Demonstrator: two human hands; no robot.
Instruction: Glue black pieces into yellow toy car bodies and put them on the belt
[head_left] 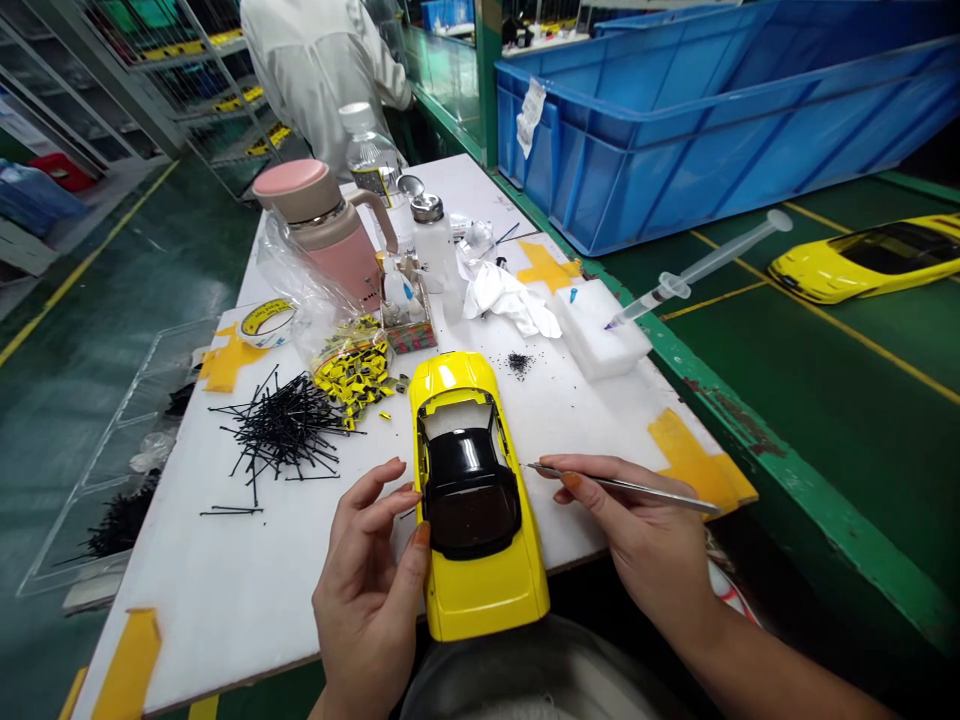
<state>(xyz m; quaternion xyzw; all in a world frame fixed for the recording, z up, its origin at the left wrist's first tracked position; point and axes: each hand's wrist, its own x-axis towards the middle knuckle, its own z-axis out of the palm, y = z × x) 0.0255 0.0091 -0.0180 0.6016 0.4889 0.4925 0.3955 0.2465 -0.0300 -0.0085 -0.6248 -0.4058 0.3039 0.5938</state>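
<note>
A yellow model car body (480, 580) with a black roof lies lengthwise on the white work board (225, 580), its rear hanging over the near edge. My left hand (371, 580) holds the car's left side, thumb on the roof edge, fingers curled. My right hand (637, 530) pinches metal tweezers (622, 487) whose tip points at the car's right side. A heap of thin black rods (281, 430) lies left of the car.
Behind the car are a bag of yellow-black parts (352, 370), a pink flask (330, 230), bottles, a white cloth (510, 295), a foam block (600, 325) with a syringe (697, 270). Blue crates (712, 130) and another yellow car (862, 260) stand right. A person in white (322, 70) works at the back.
</note>
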